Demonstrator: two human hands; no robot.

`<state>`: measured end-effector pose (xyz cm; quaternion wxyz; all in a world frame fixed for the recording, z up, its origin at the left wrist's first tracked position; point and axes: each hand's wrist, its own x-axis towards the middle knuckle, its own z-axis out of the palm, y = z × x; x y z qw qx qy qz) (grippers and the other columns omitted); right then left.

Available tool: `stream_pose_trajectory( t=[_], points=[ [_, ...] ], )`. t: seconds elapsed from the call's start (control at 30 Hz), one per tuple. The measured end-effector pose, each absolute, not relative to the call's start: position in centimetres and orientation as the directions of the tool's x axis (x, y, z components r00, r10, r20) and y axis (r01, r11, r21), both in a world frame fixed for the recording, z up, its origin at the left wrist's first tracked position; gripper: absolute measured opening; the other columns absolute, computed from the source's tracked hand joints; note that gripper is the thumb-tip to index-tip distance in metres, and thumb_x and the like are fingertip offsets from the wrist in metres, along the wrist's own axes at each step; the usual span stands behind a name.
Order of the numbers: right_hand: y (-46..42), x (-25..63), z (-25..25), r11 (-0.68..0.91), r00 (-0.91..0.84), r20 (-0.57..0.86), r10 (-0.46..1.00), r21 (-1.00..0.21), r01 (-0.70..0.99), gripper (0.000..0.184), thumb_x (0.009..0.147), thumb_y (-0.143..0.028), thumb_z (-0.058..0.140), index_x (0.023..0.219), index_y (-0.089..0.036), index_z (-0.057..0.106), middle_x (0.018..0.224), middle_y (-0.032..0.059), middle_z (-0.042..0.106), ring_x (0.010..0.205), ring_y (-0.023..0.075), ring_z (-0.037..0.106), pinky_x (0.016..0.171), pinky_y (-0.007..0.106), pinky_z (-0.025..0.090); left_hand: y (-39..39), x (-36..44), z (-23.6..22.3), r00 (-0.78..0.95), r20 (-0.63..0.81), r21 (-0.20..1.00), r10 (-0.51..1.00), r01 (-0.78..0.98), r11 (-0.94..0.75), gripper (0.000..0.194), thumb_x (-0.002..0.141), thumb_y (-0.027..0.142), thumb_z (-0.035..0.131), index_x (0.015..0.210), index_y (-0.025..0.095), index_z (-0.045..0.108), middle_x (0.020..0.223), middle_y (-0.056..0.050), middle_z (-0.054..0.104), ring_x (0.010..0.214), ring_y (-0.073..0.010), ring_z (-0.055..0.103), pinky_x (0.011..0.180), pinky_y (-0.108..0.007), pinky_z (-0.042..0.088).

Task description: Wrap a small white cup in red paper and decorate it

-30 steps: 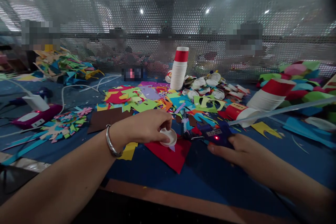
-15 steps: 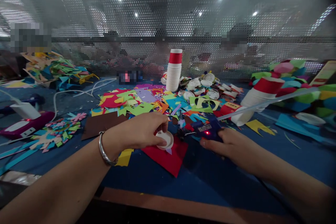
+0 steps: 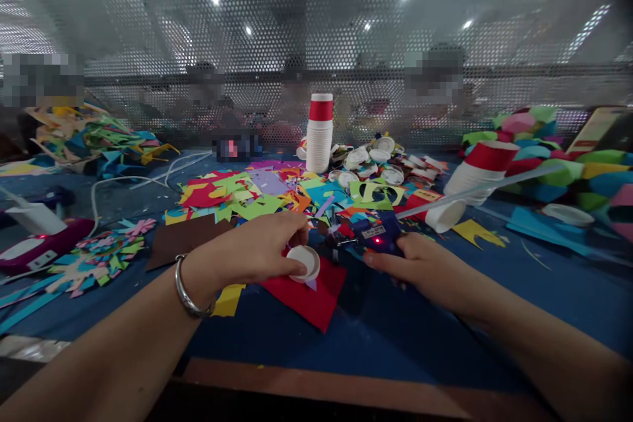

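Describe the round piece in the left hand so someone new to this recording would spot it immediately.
On the blue tabletop, find the flat red paper sheet near the front edge. At the sheet's far-left part, the left hand grips a shallow, round white piece with a raised rim. Similar round pieces lie heaped farther back; this one alone is in a hand.

The person's left hand [image 3: 277,244] pinches a small white paper cup base [image 3: 304,264] over a red sheet [image 3: 316,293] on the blue-covered table [image 3: 386,349]. The right hand [image 3: 420,264] holds a blue glue gun [image 3: 378,236], its red light lit. Behind them, cut paper scraps [image 3: 262,194] lie in front of an upright stack of paper cups [image 3: 319,142].
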<state>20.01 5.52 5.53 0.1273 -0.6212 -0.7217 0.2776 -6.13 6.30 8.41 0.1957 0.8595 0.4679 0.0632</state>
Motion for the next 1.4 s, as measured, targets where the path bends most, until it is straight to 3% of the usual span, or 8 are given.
stream_pose_trajectory(
  t=[0.13,0.37,0.67,0.8,0.93,1.17,1.4],
  points=[
    [5.4,20.5,5.1,0.04,-0.196,-0.171,0.966,-0.645,0.763,0.046,0.081,-0.058,0.058,0.059,-0.019,0.054,0.057,0.0019,0.06,0.054,0.0155,0.056,0.053,0.027,0.038,6.3,-6.3,8.4,0.569,-0.054,0.386,0.821,0.77,-0.509,0.026,0.076,0.039,0.066,0.092,0.021,0.056,0.09,0.0,0.06,0.076,-0.016,0.051,0.062,-0.029,0.034],
    [5.5,20.7,4.8,0.071,-0.187,-0.141,0.972,-0.584,0.808,0.051,0.082,-0.064,0.054,0.058,-0.019,0.056,0.055,0.0019,0.06,0.053,0.015,0.055,0.05,0.027,0.036,6.6,-6.4,8.4,0.572,-0.091,0.391,0.815,0.773,-0.499,0.026,0.078,0.039,0.064,0.093,0.02,0.055,0.089,-0.001,0.06,0.074,-0.0154,0.051,0.061,-0.029,0.034],
    [4.7,21.1,4.3,0.005,-0.116,-0.136,0.984,-0.63,0.777,0.052,0.082,-0.066,0.055,0.062,-0.018,0.058,0.059,0.005,0.064,0.054,0.0177,0.058,0.05,0.028,0.039,7.1,-7.0,8.2,0.622,-0.114,0.426,0.775,0.735,-0.527,0.028,0.076,0.038,0.066,0.093,0.019,0.056,0.086,-0.003,0.063,0.07,-0.0153,0.053,0.058,-0.028,0.034],
    [4.6,21.5,4.0,-0.009,-0.105,-0.139,0.985,-0.641,0.767,0.056,0.079,-0.071,0.054,0.056,-0.02,0.054,0.052,0.0021,0.056,0.049,0.016,0.05,0.047,0.028,0.034,7.6,-7.8,8.5,0.629,-0.073,0.423,0.774,0.722,-0.548,0.024,0.083,0.037,0.06,0.097,0.018,0.058,0.096,-0.006,0.065,0.078,-0.0167,0.056,0.064,-0.028,0.037],
    [4.5,21.6,4.0,0.004,-0.061,-0.064,0.996,-0.654,0.756,0.058,0.078,-0.07,0.055,0.048,-0.02,0.052,0.049,0.0011,0.05,0.048,0.0149,0.046,0.049,0.028,0.034,7.8,-9.2,9.0,0.644,-0.053,0.416,0.763,0.709,-0.569,0.033,0.084,0.037,0.059,0.113,0.02,0.059,0.11,-0.007,0.065,0.09,-0.0188,0.058,0.072,-0.028,0.04],
    [4.6,22.1,3.5,-0.042,-0.01,-0.068,0.998,-0.72,0.692,0.059,0.075,-0.073,0.057,0.047,-0.021,0.052,0.049,0.0014,0.049,0.048,0.0148,0.044,0.047,0.028,0.035,8.5,-9.8,8.5,0.596,-0.013,0.293,0.803,0.77,-0.567,0.026,0.087,0.025,0.052,0.108,0.018,0.064,0.106,-0.008,0.065,0.093,-0.021,0.058,0.077,-0.031,0.041],
    [4.0,21.7,4.0,0.052,-0.034,0.039,0.999,-0.726,0.686,0.055,0.081,-0.065,0.057,0.049,-0.021,0.053,0.052,0.0022,0.055,0.053,0.016,0.049,0.054,0.028,0.037,8.3,-7.3,8.0,0.71,0.049,0.402,0.702,0.63,-0.665,0.024,0.09,0.031,0.055,0.108,0.018,0.064,0.106,-0.007,0.065,0.094,-0.019,0.058,0.081,-0.029,0.043]
  ],
)
